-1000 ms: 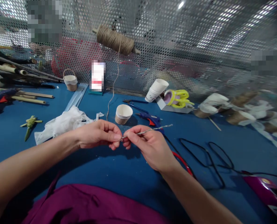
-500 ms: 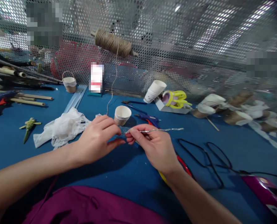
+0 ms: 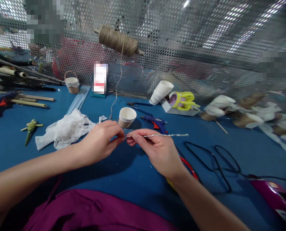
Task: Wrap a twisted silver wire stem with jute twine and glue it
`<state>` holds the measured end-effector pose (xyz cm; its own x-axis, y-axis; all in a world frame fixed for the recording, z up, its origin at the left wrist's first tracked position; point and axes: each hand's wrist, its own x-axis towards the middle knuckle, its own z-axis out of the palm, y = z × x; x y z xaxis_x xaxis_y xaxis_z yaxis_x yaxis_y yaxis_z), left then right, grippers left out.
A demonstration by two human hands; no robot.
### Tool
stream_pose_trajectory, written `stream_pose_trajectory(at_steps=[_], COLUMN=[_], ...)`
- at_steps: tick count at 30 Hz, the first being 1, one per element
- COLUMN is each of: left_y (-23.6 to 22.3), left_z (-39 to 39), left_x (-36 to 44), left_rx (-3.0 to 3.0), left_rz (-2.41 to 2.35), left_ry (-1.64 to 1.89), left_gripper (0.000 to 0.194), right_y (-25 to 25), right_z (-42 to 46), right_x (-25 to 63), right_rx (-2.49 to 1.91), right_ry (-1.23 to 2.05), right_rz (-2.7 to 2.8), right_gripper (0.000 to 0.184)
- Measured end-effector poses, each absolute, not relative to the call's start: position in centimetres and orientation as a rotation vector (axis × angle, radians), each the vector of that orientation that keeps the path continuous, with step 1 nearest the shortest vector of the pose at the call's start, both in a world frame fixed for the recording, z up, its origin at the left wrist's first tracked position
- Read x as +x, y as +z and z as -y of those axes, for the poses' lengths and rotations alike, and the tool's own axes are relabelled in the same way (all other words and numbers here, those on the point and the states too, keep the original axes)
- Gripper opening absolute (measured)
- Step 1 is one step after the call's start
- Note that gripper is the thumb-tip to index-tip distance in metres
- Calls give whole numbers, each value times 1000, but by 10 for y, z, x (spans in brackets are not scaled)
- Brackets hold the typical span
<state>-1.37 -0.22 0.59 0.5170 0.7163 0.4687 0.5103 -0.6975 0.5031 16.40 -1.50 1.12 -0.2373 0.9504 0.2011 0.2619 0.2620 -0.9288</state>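
A thin silvery twisted wire point(image 3: 164, 135) stretches level above the blue table point(image 3: 123, 173). My right hand point(image 3: 157, 150) pinches it near its left end, with the rest sticking out to the right. My left hand point(image 3: 102, 141) pinches the wire's very tip with thumb and forefinger. Just behind the hands stands a small paper cup point(image 3: 127, 117) wrapped in twine, with a strand of twine point(image 3: 116, 86) hanging to it from a spool point(image 3: 117, 41) on the perforated screen.
A blue glue gun point(image 3: 155, 122) and black cables point(image 3: 212, 160) lie to the right, a red-handled tool point(image 3: 188, 166) under my right wrist. White lace cloth point(image 3: 66, 128) lies at left, stacked cups point(image 3: 161, 92) and yellow scissors point(image 3: 185, 100) behind, bamboo sticks point(image 3: 29, 101) far left.
The wire has swung from tilting up at the right to lying level. My left hand turned at the wire's tip, opening slightly and pinching again.
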Motion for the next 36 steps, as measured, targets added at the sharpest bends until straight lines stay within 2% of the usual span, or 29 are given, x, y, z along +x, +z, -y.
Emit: stream_pose_trajectory(at_steps=[6,10,13,17,20,23,31,36], left_y=[14,9,5,1,-2,-6,-8,-8], left_z=[-5,-8,-10,-5,3,7,7,7], left_x=[-21,-21,-19,-15,-11,-7,-5,-3], left_rx=[1596,1149,1399,2274,2835,2999,2963,2953], left_rz=[-703,-497,-650,-1011,-1130,-1233,-1315,-1350], left_ry=[561,425,536,1014,1163,1104,841,730], left_gripper=[7,11,11,14,23,24,14,18], right_y=[20,23,19,12,8,7,1,-3], right_z=[17,20,17,11,10,11,14,13], right_x=[168,169,168,164,162,162,159,158], right_rx=[-1033,-991,-1083,-1187,-1194,-1206,-1278,-1268], right_ry=[1138,1171,1158,1106,1076,1032,850,716], right_rz=[1763,1757,1693,1578,1579,1610,1709,1801], right_gripper=[13,12,13,15,17,18,20,21])
